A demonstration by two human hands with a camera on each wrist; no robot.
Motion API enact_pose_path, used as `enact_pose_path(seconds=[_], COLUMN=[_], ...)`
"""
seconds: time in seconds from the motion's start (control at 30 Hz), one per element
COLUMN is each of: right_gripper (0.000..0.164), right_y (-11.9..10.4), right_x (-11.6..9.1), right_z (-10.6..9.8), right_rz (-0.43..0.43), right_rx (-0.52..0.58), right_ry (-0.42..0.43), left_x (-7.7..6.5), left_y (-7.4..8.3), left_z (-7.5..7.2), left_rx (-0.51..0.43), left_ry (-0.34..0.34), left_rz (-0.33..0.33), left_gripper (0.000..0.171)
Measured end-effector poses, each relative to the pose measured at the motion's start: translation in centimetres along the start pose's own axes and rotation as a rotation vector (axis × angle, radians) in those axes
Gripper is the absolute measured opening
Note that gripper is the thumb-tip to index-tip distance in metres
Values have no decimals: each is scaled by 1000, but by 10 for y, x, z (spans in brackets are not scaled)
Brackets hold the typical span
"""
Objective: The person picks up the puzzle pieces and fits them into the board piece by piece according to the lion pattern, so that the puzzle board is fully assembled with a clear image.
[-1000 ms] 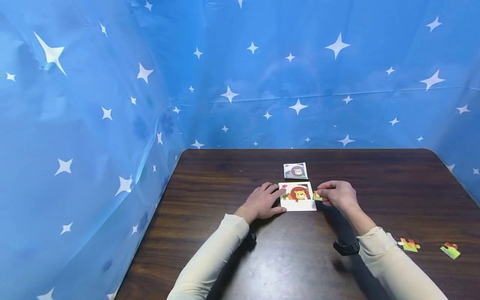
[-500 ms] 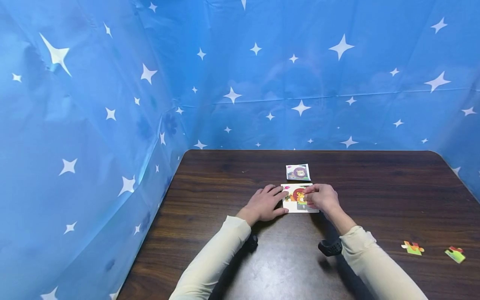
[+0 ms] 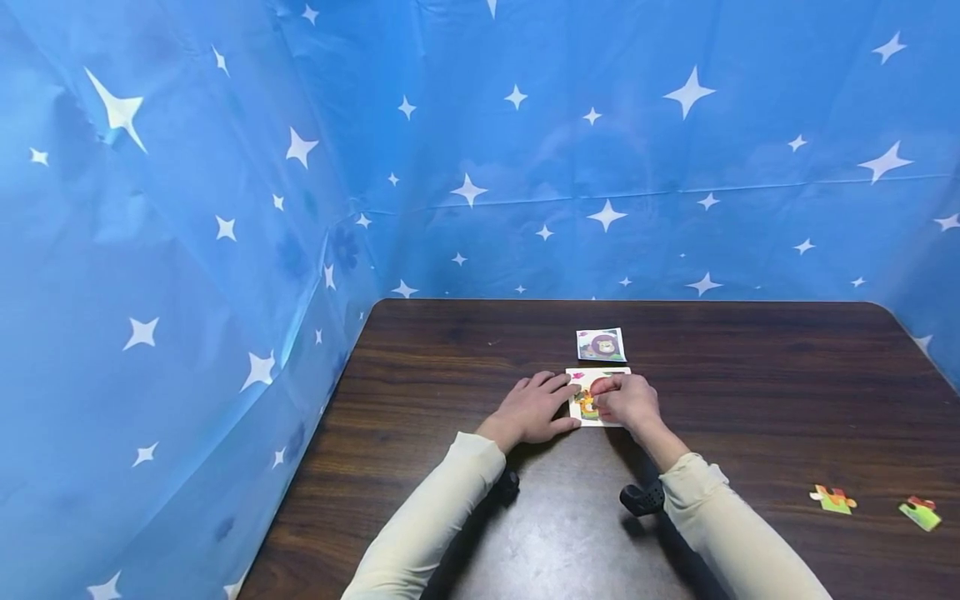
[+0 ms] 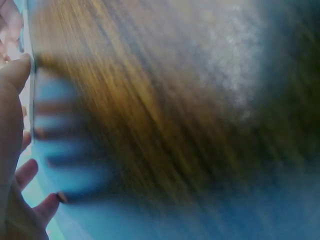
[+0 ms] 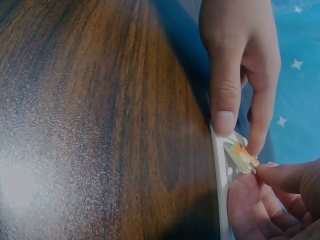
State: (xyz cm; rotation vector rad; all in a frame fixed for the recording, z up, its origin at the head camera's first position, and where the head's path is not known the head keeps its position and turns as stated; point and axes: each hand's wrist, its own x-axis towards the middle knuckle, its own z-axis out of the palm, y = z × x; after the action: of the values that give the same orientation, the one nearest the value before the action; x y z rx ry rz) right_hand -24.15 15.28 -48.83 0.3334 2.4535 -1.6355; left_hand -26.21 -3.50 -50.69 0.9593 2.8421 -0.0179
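A white-framed lion puzzle board (image 3: 591,422) lies on the dark wooden table. My left hand (image 3: 531,410) rests at its left edge, fingers spread and thumb at the near left corner. Over the board, my right hand (image 3: 632,406) pinches an orange and green puzzle piece (image 5: 241,158) between thumb and fingers. The right wrist view shows that piece tilted above the white lower part of the board. My right fingers hide much of the lion picture in the head view.
Just behind the board lies a small printed lion card (image 3: 600,344). Two loose pieces are at the right: an orange and green puzzle piece (image 3: 833,499) and a green and red puzzle piece (image 3: 919,512). A blue starry curtain (image 3: 525,167) hangs behind the table.
My right hand has carried the puzzle piece left, from beside the board's right edge to over its lower left part. My left hand has stayed at the board's left edge.
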Motion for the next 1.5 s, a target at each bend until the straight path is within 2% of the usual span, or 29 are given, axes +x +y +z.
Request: enact_pose_path(seconds=[0.17,0.53,0.77,1.0,1.33,1.5], right_gripper=[18,11,12,15,17,18], right_y=[1,-1,-2,-3,-1,0], right_x=[1,2,1,-3,-2,-2], right_z=[4,8,7,5,6,5], right_rz=[2,-36,-57,-66,-59,-63], right_rx=[-2,-145,-174,-213,-181,-185], right_ry=[-14,17,32,49,36,40], left_x=[0,-2,-5,-10,-10,-11], left_y=[0,-1,-4,-4,-2,-1], left_z=[-1,-2,-6,-8,-5,-5], left_rx=[2,2,7,-12,2,1], left_ry=[-7,2,23,-8,39,37], left_rz=[-7,8,26,38,82,89], left_gripper=[65,66,65,66,65,65])
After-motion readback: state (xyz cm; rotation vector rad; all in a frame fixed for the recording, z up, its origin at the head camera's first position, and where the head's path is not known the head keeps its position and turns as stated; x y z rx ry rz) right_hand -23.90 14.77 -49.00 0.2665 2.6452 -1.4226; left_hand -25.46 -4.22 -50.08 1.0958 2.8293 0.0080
